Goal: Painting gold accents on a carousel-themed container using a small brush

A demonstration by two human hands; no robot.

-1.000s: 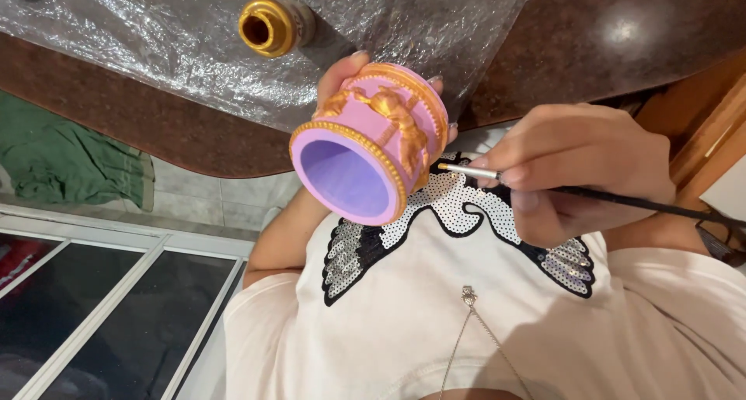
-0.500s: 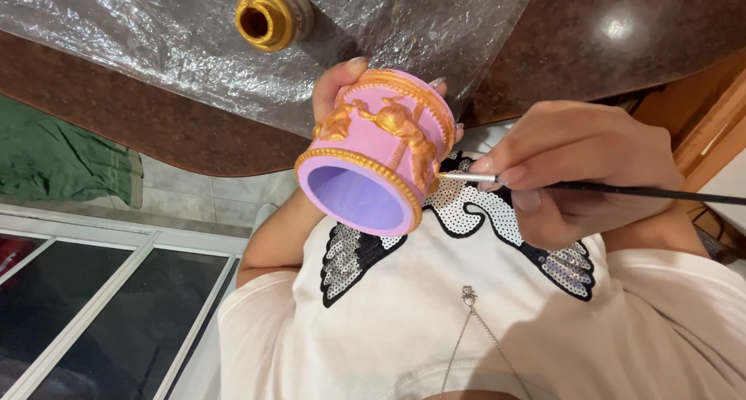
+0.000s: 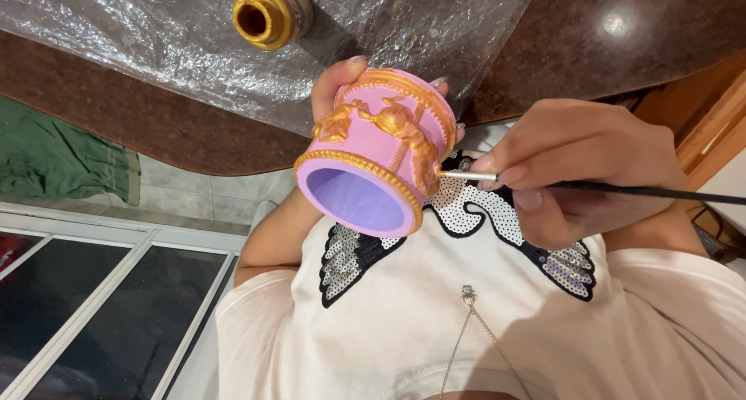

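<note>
you hold a pink round pot with raised gold trim and touch a thin dark-handled paintbrush to it.

your left hand wraps behind the pot, fingers closed on its back, keeping it tilted in the air above your white top, its lilac mouth toward you. your right hand pinches the brush, the tip meeting the gold relief on the pot's side. a small gold-painted jar stands on crinkled clear plastic sheet over the dark brown bench.
</note>
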